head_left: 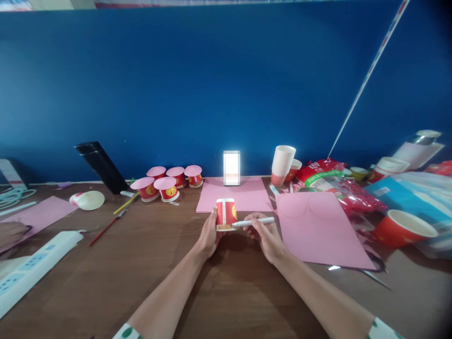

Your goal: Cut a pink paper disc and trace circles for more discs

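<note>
Upside down between my hands is a red and white paper cup, its rim facing down. My left hand is closed around the cup's left side, with some fingers hidden behind it. A white pen is pinched in my right hand, its tip at the cup's lower right near the rim. Behind the cup, pink paper lies flat on the brown table. Several short red cups topped with pink discs stand at the back left.
Pink sheets, a red cup and a red plastic bag lie right. Stacked white cups stand behind. Leftward are a black bottle, brushes, a fallen cup, a power strip and another person's hand.
</note>
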The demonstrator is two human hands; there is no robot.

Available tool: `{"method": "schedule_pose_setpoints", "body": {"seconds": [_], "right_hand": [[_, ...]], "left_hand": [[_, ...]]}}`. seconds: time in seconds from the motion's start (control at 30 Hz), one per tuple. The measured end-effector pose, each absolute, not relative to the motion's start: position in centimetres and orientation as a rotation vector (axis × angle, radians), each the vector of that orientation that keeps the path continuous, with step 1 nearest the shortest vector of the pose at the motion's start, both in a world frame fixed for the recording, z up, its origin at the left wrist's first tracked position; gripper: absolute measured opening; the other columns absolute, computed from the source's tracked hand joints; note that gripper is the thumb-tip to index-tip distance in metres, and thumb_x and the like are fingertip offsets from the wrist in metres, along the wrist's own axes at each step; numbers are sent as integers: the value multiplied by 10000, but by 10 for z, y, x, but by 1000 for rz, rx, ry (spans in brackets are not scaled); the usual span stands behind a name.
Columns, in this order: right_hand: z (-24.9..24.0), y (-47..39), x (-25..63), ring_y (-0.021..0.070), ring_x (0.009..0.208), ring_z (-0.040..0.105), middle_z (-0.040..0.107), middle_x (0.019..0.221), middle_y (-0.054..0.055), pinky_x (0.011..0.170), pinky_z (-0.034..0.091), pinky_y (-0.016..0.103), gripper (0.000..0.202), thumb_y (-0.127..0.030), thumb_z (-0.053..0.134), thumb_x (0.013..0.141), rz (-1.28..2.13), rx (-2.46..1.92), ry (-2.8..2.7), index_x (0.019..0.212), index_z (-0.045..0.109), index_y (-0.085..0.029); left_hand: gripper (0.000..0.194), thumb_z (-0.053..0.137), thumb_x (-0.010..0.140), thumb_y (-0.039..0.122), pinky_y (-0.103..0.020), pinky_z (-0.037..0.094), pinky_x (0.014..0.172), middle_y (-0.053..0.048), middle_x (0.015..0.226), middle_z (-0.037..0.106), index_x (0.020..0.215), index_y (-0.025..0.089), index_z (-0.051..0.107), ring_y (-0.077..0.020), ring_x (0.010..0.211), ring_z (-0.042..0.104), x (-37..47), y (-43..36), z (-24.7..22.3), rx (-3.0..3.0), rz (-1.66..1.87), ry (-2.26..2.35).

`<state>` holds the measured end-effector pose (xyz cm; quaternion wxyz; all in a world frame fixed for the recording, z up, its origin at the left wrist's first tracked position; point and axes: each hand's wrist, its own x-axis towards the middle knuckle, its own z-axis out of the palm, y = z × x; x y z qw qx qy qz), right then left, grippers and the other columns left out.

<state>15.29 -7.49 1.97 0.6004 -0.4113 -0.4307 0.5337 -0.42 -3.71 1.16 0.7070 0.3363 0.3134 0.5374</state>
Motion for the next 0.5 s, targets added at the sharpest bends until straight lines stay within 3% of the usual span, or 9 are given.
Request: {"method": "schedule_pose_setpoints", "body": {"seconds": [0.5], "right_hand": [[23,-78,152,120,583,550,631,655,13,491,385,204,222,-406,602,774,1207,-946,-1098,783,614,-185]], "left_hand": [[469,575,680,598,-309,483,673,-57,795,669,820,151,565,-198,752,628,-2,-38,12,776,1205,722]]}}
